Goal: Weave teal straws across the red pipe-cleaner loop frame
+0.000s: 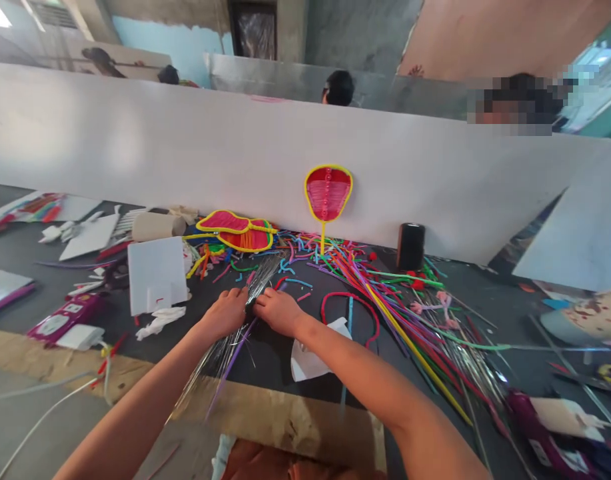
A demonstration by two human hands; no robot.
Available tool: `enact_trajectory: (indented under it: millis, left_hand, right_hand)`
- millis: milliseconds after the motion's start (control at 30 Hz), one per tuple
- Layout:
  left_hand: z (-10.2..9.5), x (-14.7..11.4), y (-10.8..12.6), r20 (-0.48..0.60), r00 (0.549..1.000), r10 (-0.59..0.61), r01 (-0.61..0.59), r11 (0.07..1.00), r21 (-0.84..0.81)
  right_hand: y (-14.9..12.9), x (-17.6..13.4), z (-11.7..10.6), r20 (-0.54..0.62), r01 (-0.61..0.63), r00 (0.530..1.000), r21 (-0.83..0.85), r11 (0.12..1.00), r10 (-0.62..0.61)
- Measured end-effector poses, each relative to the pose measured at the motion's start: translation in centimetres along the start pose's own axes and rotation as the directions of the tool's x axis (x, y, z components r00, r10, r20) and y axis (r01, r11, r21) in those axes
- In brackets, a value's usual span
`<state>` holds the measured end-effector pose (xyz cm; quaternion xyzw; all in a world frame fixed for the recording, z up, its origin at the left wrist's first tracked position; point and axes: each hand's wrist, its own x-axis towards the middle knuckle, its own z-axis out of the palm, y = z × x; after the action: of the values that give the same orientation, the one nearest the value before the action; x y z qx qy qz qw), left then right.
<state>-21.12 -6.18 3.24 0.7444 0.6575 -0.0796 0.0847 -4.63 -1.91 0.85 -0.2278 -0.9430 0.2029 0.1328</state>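
My left hand (228,311) is closed on a bundle of thin silver wires (266,272), which fans out above and below the fingers. From the other side, my right hand (279,311) pinches the same bundle near a dark band; its fingertips are partly hidden. A purple pipe cleaner (235,357) runs slantwise under the wires toward me. By my right wrist lies a crumpled white paper (310,360), with a bent red pipe cleaner (352,295) just beyond it.
A red fan-shaped piece edged in yellow (328,193) stands against the white partition (210,147). Many coloured pipe cleaners (385,300) spread rightward. A black phone-like block (411,247) stands behind them. At left are a white card (158,273) and a purple power strip (68,319). People sit beyond.
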Motion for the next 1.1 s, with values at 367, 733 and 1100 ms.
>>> enact_trajectory:
  millis: [367,733,1100]
  left_hand:
    - [0.2,-0.4,0.5,-0.047,0.998,-0.039,0.038,0.999,-0.008]
    - [-0.4,-1.2,3.9,-0.046,0.988,-0.149,0.154,0.982,0.111]
    - [-3.1,-2.1,5.5,-0.193,0.980,-0.050,0.076,0.988,0.131]
  right_hand:
    - [4.8,-6.5,-9.0,-0.226,-0.319,0.943,-0.406,0.856,0.245]
    - [8.7,-21.4,-10.2,-0.348,-0.801,0.597,-0.310,0.513,0.722]
    - [10.0,-22.4,-9.6,-0.285,-0.874,0.482,-0.098,0.475,0.828]
